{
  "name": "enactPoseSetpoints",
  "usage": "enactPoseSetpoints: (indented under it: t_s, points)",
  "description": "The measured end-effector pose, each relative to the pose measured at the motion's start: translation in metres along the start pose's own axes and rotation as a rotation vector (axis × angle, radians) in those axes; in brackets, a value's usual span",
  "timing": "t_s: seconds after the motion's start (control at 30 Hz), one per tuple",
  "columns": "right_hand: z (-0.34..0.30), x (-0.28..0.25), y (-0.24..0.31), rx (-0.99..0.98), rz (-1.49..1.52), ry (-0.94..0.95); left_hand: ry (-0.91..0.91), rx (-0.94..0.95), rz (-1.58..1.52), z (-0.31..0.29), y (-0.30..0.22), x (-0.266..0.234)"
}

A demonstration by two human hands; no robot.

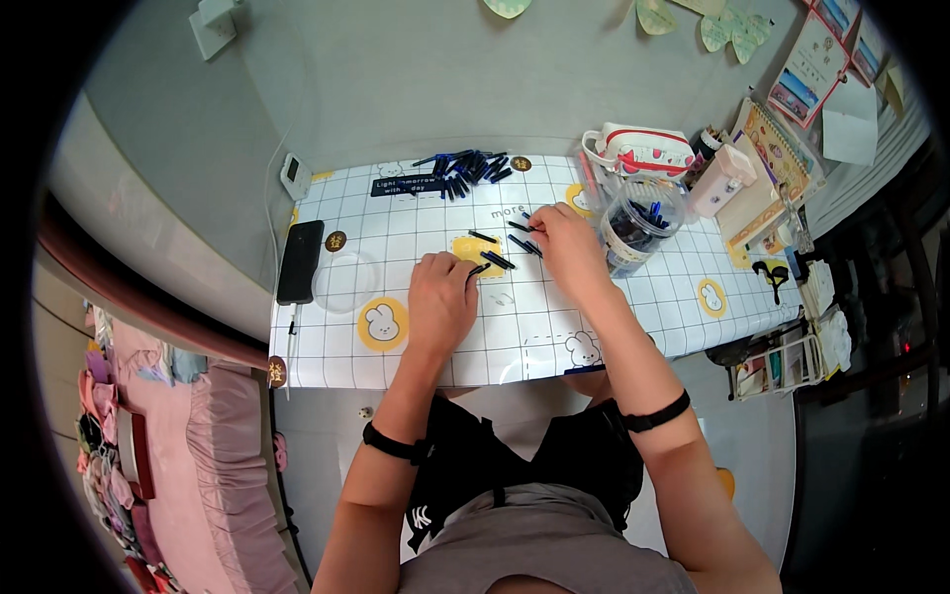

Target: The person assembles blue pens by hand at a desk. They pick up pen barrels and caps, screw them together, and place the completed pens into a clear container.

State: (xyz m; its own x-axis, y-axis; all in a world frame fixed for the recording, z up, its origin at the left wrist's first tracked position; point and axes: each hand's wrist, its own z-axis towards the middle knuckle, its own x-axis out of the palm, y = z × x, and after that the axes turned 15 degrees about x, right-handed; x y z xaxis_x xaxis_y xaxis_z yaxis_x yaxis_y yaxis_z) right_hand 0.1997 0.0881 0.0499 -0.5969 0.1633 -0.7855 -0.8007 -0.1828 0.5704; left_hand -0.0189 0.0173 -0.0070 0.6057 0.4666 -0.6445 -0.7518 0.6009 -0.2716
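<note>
Over the middle of the white grid-patterned tablecloth (416,356), my left hand (442,299) has its thumb and fingers closed on a small dark blue ink cartridge (479,269). Further right, my right hand (567,247) pinches another dark cartridge (521,227) at its end. Between the two hands lie several loose cartridges (498,260), some side by side over a yellow printed patch. A heap of similar cartridges (475,170) is at the far side of the table. Right of my right hand, a clear round jar (625,255) stands lidless with many dark cartridges inside.
Left of my left hand lies a clear round lid (346,281), beside a black phone (301,262) with a white cable. A small white device (295,176) stands at the back left. The back right holds a red-and-white pencil case (648,150), a pink box (722,181) and upright notebooks (772,148).
</note>
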Motion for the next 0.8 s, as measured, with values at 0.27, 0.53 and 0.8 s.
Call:
enactPoseSetpoints:
  t_s: [0.27, 0.53, 0.8]
  points:
    - [0.031, 0.040, -0.006, -0.164, -0.365, -0.090, 0.005, 0.003, 0.002, -0.002, 0.000, 0.000]
    - [0.036, 0.046, -0.015, -0.224, -0.365, -0.112, 0.021, -0.034, -0.011, 0.000, -0.003, -0.001]
    - [-0.041, 0.039, 0.028, -0.065, 0.503, -0.023, -0.258, -0.245, -0.296, -0.003, 0.011, -0.005]
